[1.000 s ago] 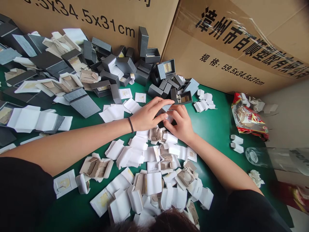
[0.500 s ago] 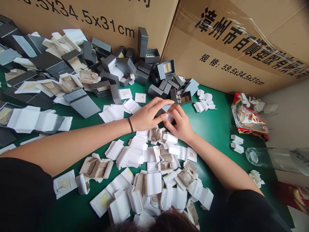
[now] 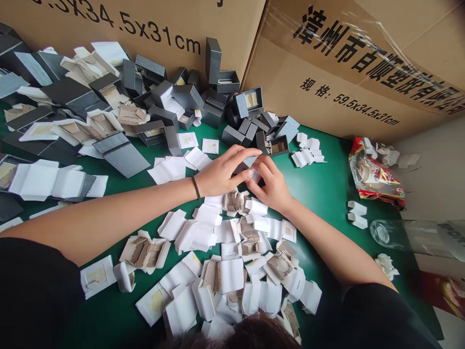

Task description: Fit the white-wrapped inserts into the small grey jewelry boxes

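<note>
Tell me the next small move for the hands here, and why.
Probably press the white insert deeper into the small grey box: the left hand grips the box, the right hand pinches the insert against it, and white shows outside. Fingers hide how far it sits.

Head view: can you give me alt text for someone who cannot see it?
Over a green table, the left hand and right hand meet and pinch a small grey box between them. Scattered white folded inserts lie nearer the person, a heap of grey boxes lies beyond, and two large cardboard cartons stand behind.
</note>
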Motion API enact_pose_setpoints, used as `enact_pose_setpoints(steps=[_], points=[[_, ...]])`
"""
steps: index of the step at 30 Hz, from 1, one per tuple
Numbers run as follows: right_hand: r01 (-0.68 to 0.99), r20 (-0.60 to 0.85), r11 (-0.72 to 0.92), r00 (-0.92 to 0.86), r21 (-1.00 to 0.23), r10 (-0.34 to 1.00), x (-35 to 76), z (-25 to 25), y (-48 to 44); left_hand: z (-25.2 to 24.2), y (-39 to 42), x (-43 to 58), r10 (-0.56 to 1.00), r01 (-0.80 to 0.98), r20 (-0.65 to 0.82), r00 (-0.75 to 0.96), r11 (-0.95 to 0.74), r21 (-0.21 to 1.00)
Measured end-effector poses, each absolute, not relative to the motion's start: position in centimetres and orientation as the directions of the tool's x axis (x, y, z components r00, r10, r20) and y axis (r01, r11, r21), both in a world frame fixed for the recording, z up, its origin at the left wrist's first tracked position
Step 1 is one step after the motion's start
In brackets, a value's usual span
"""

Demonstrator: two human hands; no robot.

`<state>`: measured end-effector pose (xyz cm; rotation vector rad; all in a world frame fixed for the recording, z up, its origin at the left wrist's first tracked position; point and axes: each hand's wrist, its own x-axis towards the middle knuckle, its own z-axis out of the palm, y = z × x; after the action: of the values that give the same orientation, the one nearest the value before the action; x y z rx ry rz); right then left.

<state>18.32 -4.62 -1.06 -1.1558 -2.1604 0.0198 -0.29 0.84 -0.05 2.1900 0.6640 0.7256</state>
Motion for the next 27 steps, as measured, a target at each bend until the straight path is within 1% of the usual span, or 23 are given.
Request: enact_pose_setpoints(steps=[7, 13, 23, 25, 27], points=[[0.727, 0.556, 0.606, -0.373, -0.323, 0.743, 18.33, -1.14, -4.56, -0.11, 0.89, -0.3, 0.638, 0.229, 0.314, 0.704, -0.622, 0.749], [0.738, 0.563, 0.584, -0.338, -0.339, 0.754, 18.18, -1.05, -4.6, 0.02, 0.59, -0.27, 0.622, 0.244, 0.328, 0.711, -0.656, 0.714], [0.739, 0.588, 0.591, -0.333, -0.322, 0.737, 18.04, -0.82, -4.39, -0.13, 0.37, -0.06, 0.635, 0.324, 0.304, 0.71, -0.678, 0.66], [0.74, 0.58, 0.583, -0.325, -0.336, 0.747, 18.06, -0.78, -4.39, -0.15, 0.38, -0.03, 0.638, 0.337, 0.305, 0.707, -0.684, 0.647], [0.738, 0.558, 0.558, -0.299, -0.379, 0.774, 18.08, -0.77, -4.44, -0.21, 0.41, 0.01, 0.643, 0.344, 0.315, 0.698, -0.687, 0.641]])
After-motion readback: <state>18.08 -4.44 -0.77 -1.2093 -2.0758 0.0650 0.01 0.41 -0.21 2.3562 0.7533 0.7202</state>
